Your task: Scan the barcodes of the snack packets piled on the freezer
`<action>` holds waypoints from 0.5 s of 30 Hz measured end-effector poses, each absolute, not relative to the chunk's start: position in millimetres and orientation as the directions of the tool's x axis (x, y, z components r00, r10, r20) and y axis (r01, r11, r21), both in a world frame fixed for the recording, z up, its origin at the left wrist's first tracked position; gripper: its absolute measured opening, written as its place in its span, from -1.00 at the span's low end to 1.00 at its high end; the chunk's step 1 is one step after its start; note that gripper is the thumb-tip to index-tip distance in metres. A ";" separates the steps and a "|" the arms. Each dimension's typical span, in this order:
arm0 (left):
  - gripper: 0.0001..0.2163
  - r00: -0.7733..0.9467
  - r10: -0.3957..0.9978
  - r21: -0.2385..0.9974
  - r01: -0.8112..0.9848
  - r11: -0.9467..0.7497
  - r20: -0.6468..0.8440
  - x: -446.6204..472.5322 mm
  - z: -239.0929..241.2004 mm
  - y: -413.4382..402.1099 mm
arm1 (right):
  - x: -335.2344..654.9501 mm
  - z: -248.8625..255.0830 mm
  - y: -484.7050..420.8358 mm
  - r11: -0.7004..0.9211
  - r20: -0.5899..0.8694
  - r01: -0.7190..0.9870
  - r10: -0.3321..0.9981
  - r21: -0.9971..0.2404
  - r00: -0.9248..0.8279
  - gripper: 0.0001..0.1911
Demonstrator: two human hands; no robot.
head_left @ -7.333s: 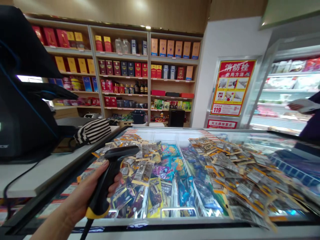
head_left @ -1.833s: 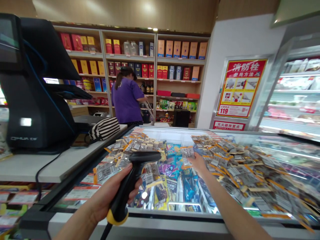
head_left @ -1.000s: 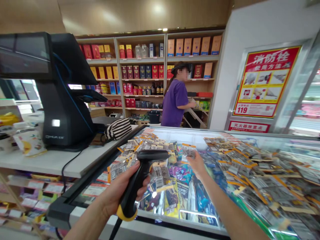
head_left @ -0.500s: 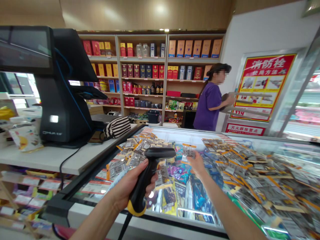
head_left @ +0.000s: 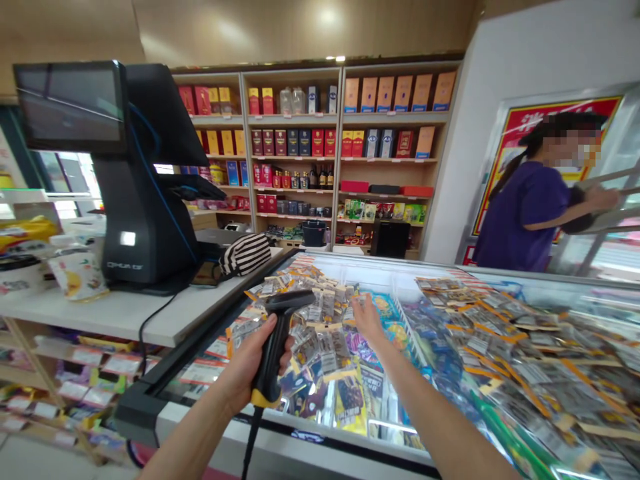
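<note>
My left hand (head_left: 247, 363) is closed round the grip of a black barcode scanner (head_left: 280, 320) with a yellow band; its head points at the left pile of small clear packets (head_left: 300, 297) with orange tops. My right hand (head_left: 367, 321) reaches over the glass lid of the chest freezer (head_left: 200, 427). Its fingers are stretched forward onto the right edge of that left pile, and I see no packet gripped in them. A larger spread of the same packets (head_left: 505, 333) covers the lid to the right of my arm.
A black till terminal (head_left: 145, 200) with a screen and a striped pouch (head_left: 247, 253) stand on the white counter (head_left: 120, 313) to the left. A person in a purple shirt (head_left: 525, 213) carries a ladder at the right, by the cooler. Shelves of boxed bottles (head_left: 310, 140) line the back wall.
My right hand carried a packet leftward from the gap between the piles onto the left pile. The scanner tilted down a little. The person in purple walked from the shelves to the right.
</note>
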State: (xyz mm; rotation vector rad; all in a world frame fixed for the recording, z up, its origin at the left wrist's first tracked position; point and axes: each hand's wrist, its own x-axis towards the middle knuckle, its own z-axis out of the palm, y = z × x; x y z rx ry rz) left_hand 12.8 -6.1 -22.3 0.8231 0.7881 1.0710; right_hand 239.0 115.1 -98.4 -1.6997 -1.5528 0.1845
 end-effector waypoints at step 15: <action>-0.74 0.280 0.943 0.838 -0.459 0.295 -0.179 72.5 -44.9 28.0 | 192.3 -80.2 125.7 -0.015 0.319 0.808 0.914 -0.589 0.250 -0.44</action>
